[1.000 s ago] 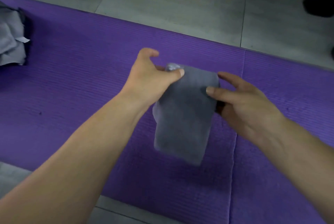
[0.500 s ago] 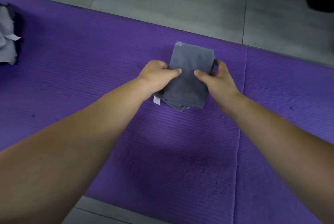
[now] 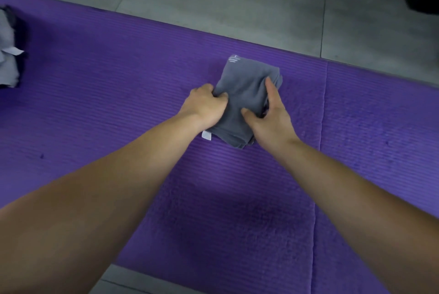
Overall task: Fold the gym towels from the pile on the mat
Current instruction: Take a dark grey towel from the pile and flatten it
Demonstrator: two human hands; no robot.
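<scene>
Your folded grey towel (image 3: 247, 94) lies on the purple mat (image 3: 118, 91), its long axis running away from you and leaning slightly right at the far end. Your left hand (image 3: 206, 106) grips its left edge with curled fingers. Your right hand (image 3: 268, 113) pinches the right side.

A dark grey towel (image 3: 247, 84), folded into a thick, narrow rectangle of several layers, lies flat on the purple mat (image 3: 118, 94), slightly askew. A white tag (image 3: 206, 135) sticks out at its near left corner. The pile (image 3: 7, 65) of paler grey towels sits crumpled at the mat's far left, well apart.
</scene>
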